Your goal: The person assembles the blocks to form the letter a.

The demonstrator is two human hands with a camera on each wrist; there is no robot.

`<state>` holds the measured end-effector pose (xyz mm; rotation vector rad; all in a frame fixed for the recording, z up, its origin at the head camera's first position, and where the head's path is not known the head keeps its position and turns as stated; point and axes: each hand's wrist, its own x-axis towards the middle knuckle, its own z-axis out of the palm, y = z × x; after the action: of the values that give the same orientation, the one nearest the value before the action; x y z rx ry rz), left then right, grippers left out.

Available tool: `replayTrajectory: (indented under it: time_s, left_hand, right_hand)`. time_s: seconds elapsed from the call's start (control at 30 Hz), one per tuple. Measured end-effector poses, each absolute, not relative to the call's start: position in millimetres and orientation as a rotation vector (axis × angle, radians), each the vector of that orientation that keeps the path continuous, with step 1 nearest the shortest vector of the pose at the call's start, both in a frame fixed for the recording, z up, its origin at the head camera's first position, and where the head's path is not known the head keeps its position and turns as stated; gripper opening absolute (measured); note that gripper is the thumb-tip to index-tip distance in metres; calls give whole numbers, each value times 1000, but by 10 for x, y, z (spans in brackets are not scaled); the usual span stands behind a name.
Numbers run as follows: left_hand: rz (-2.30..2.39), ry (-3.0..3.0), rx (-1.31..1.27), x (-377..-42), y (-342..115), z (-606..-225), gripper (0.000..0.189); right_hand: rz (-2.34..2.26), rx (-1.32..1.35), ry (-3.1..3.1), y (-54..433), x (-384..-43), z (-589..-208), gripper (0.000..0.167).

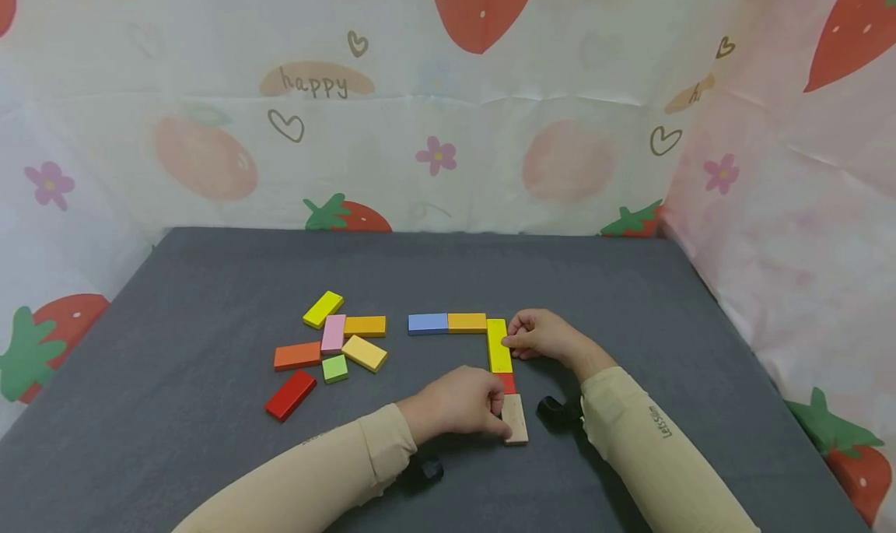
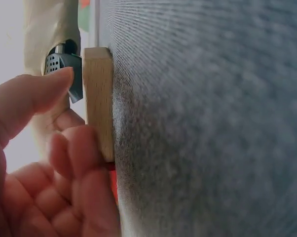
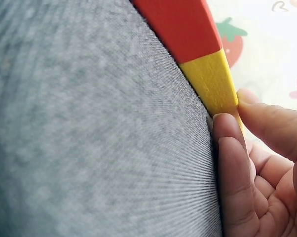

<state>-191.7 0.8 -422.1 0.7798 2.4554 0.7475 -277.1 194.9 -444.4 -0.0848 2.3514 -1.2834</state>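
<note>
On the dark grey table, a blue block [image 1: 428, 324], an orange block [image 1: 467, 324], a yellow block [image 1: 498, 346], a red block [image 1: 506, 383] and a plain wooden block [image 1: 515, 420] lie end to end in an L shape. My right hand [image 1: 546, 337] pinches the yellow block's right edge, thumb on top and fingertips along its side [image 3: 212, 81]. My left hand [image 1: 458, 401] is at the wooden block's left side. In the left wrist view, bent fingers [image 2: 87, 153] touch its far end, while the thumb [image 2: 45, 91] is held a little apart.
Left of the L lies a loose cluster of several blocks, among them a pink block [image 1: 333, 334], a green block [image 1: 334, 369] and a larger red block [image 1: 290, 395]. A strawberry-patterned curtain [image 1: 392, 128] surrounds the table [image 1: 231, 272]. Black wrist devices [image 1: 556, 412] hang under both sleeves.
</note>
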Motion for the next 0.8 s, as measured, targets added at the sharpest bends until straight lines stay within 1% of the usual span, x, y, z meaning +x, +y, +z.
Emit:
replayTrajectory:
  time_s: [0.07, 0.1, 0.2, 0.27, 0.8]
  left_hand:
    - [753, 2433, 860, -1924, 24, -4221, 27]
    - [748, 2412, 890, -1926, 31, -4223, 29]
    - [693, 2353, 942, -1918, 52, -4223, 42]
    - [656, 2336, 957, -1908, 57, -4222, 47]
    - [627, 2338, 989, -1903, 27, -4163, 44]
  right_hand:
    - [-1286, -87, 2352, 1949, -2767, -4437, 16]
    - [-1285, -89, 2352, 1950, -2765, -4434, 15]
    - [-1277, -87, 2354, 1950, -2768, -4433, 15]
    - [-1268, -80, 2357, 1948, -2772, -4434, 16]
    - [-1262, -87, 2372, 1958, -2786, -4471, 17]
